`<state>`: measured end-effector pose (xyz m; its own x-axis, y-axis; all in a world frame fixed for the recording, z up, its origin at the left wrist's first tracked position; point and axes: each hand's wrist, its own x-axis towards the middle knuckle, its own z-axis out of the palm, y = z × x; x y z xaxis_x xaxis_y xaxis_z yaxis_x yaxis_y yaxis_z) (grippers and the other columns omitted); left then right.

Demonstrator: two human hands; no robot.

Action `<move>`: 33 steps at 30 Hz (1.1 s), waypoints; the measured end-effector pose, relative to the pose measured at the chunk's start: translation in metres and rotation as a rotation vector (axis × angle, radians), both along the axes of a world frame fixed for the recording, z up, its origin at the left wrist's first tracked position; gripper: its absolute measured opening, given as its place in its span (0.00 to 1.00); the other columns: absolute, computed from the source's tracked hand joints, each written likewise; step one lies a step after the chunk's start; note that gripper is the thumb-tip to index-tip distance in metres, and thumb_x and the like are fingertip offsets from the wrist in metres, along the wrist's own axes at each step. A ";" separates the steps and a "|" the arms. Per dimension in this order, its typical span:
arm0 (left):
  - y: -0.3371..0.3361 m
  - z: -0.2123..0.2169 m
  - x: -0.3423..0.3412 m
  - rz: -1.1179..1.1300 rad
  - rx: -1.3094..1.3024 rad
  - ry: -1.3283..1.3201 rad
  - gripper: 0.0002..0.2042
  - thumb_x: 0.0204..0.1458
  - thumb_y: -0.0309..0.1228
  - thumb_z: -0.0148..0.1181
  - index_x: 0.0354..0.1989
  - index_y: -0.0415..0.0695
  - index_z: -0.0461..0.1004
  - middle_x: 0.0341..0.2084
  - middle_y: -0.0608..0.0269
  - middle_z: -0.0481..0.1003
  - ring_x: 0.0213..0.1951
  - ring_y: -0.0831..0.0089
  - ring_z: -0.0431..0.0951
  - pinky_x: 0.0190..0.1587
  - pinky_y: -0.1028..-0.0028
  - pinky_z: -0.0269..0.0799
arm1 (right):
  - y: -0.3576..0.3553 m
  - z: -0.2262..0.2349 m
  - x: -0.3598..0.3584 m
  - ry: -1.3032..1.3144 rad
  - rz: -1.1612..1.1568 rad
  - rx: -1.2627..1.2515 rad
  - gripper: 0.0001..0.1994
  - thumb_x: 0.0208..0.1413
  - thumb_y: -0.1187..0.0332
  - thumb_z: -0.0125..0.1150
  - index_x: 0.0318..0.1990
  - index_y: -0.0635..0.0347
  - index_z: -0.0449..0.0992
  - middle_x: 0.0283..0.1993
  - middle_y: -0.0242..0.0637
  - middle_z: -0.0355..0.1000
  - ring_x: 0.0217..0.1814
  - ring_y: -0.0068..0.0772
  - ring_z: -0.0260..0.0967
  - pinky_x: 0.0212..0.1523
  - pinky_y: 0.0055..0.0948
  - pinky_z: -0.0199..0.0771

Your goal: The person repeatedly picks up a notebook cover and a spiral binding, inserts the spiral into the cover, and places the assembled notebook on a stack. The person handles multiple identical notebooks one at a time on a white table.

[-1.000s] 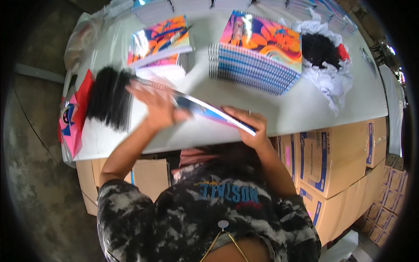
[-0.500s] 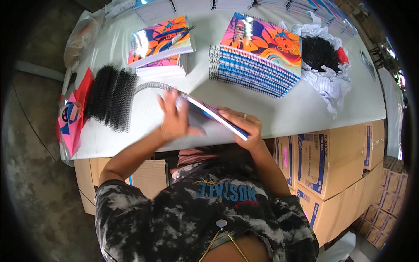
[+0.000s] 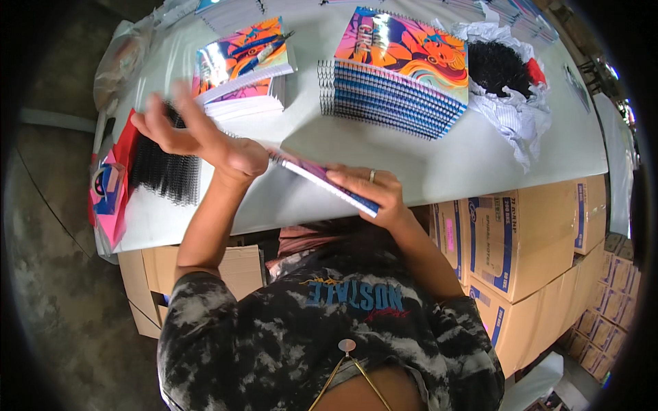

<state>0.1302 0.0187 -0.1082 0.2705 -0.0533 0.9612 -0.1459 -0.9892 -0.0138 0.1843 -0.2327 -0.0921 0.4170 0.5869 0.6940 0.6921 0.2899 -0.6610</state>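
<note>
A thin notebook (image 3: 325,181) tilts over the near side of the table, seen mostly along its edge. My right hand (image 3: 378,194), with a ring on one finger, grips its right end, thumb and fingers on either side. Raised to the left of the notebook, my left hand (image 3: 209,140) has its fingers spread and holds nothing; its fingertips are smeared by motion. It hangs in front of a bundle of black spiral wire coils (image 3: 164,175). Dark coil loops show at the notebook's upper left end, next to my left wrist, which partly covers that area.
Beyond my hands stand a tall stack of spiral notebooks (image 3: 404,58) and a shorter stack of loose-leaf blocks (image 3: 245,103) with blue-handled tools (image 3: 258,57) on top. Crumpled paper (image 3: 517,140) holds a black tangle (image 3: 499,72). Cardboard boxes (image 3: 524,240) sit below the table's right edge.
My left hand has moved left and up, away from the notebook's coil end. The long coil that arched out from the notebook no longer shows plainly. My right hand still holds the notebook.
</note>
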 end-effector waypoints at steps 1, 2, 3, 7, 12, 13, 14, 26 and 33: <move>-0.009 0.002 0.001 -0.066 -0.038 0.119 0.47 0.46 0.66 0.38 0.62 0.35 0.46 0.62 0.48 0.40 0.63 0.45 0.35 0.59 0.41 0.26 | 0.003 -0.001 0.001 0.006 -0.037 0.017 0.17 0.41 0.83 0.55 0.43 0.67 0.75 0.41 0.48 0.74 0.42 0.42 0.74 0.43 0.31 0.74; -0.015 0.004 0.002 -0.130 -0.077 0.237 0.50 0.44 0.68 0.38 0.62 0.32 0.44 0.65 0.44 0.35 0.65 0.43 0.30 0.60 0.42 0.23 | 0.005 -0.001 0.000 0.012 -0.075 0.033 0.17 0.41 0.82 0.57 0.44 0.66 0.75 0.42 0.47 0.74 0.42 0.42 0.74 0.42 0.31 0.74; -0.043 -0.016 -0.016 -0.255 0.051 0.452 0.51 0.44 0.67 0.41 0.61 0.28 0.44 0.64 0.40 0.34 0.64 0.39 0.30 0.60 0.41 0.24 | 0.008 -0.002 -0.001 0.027 -0.097 0.053 0.18 0.41 0.80 0.59 0.45 0.65 0.74 0.42 0.46 0.74 0.42 0.42 0.74 0.42 0.32 0.74; -0.027 -0.004 -0.021 -0.283 0.354 0.341 0.50 0.44 0.67 0.41 0.60 0.28 0.47 0.62 0.34 0.35 0.62 0.34 0.30 0.59 0.40 0.27 | 0.005 -0.001 0.003 -0.045 -0.100 0.045 0.16 0.42 0.85 0.52 0.42 0.69 0.75 0.42 0.48 0.74 0.42 0.42 0.74 0.43 0.31 0.74; -0.044 0.005 -0.004 -0.221 0.035 0.275 0.51 0.42 0.71 0.37 0.61 0.32 0.49 0.59 0.29 0.45 0.63 0.42 0.42 0.61 0.44 0.31 | 0.010 0.002 -0.002 0.003 -0.077 0.029 0.17 0.41 0.84 0.52 0.41 0.67 0.75 0.41 0.48 0.74 0.43 0.43 0.74 0.43 0.31 0.74; -0.048 -0.017 -0.023 -0.285 0.156 0.395 0.51 0.41 0.71 0.38 0.61 0.34 0.51 0.58 0.29 0.49 0.63 0.42 0.44 0.60 0.42 0.30 | 0.007 0.001 0.002 0.003 -0.101 0.041 0.17 0.41 0.84 0.52 0.41 0.67 0.75 0.41 0.48 0.74 0.43 0.43 0.74 0.43 0.31 0.74; -0.053 -0.038 -0.042 -0.360 0.266 0.524 0.50 0.40 0.72 0.39 0.60 0.37 0.53 0.57 0.30 0.52 0.62 0.41 0.46 0.59 0.40 0.29 | 0.007 0.000 0.006 0.005 -0.125 0.055 0.17 0.41 0.84 0.52 0.41 0.67 0.76 0.41 0.48 0.74 0.43 0.43 0.74 0.43 0.31 0.74; -0.068 0.030 -0.006 -0.367 0.330 0.182 0.49 0.41 0.69 0.41 0.61 0.36 0.53 0.60 0.32 0.42 0.63 0.35 0.34 0.59 0.40 0.27 | 0.016 -0.004 -0.002 0.083 -0.135 -0.016 0.26 0.36 0.83 0.57 0.49 0.61 0.72 0.45 0.42 0.73 0.43 0.41 0.73 0.43 0.33 0.73; -0.084 -0.011 -0.029 -0.507 -0.014 0.530 0.47 0.39 0.73 0.36 0.60 0.45 0.57 0.58 0.30 0.49 0.63 0.39 0.41 0.61 0.45 0.30 | 0.025 -0.009 0.000 0.146 -0.132 0.010 0.23 0.37 0.80 0.60 0.47 0.63 0.73 0.43 0.44 0.73 0.43 0.42 0.73 0.43 0.33 0.74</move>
